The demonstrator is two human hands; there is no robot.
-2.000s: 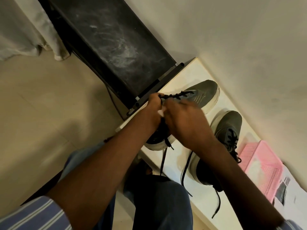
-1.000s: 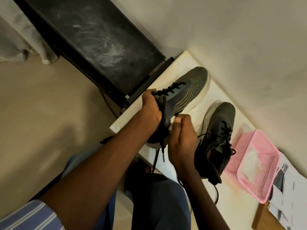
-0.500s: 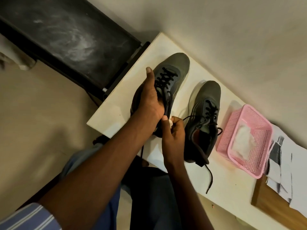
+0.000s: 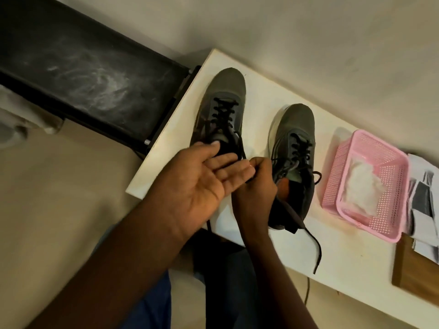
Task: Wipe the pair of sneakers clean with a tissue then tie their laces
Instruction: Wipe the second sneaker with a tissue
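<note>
The left hand (image 4: 199,179) — palm up, fingers straight — hides the left sneaker's (image 4: 221,110) heel. Beside that sneaker, the right hand (image 4: 255,186) pinches a black lace (image 4: 242,148); the other sneaker's lace end (image 4: 317,255) trails toward the surface (image 4: 261,96) edge.

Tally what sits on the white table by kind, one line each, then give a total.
Grey sneakers: 2, the left sneaker and the right sneaker
Pink basket: 1
White tissue wad in the basket: 1
Printed papers: 1 stack
Wooden board: 1
Total: 6

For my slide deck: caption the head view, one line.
Left hand open over the left sneaker, right hand pinching its lace; second sneaker waits untied.
</note>
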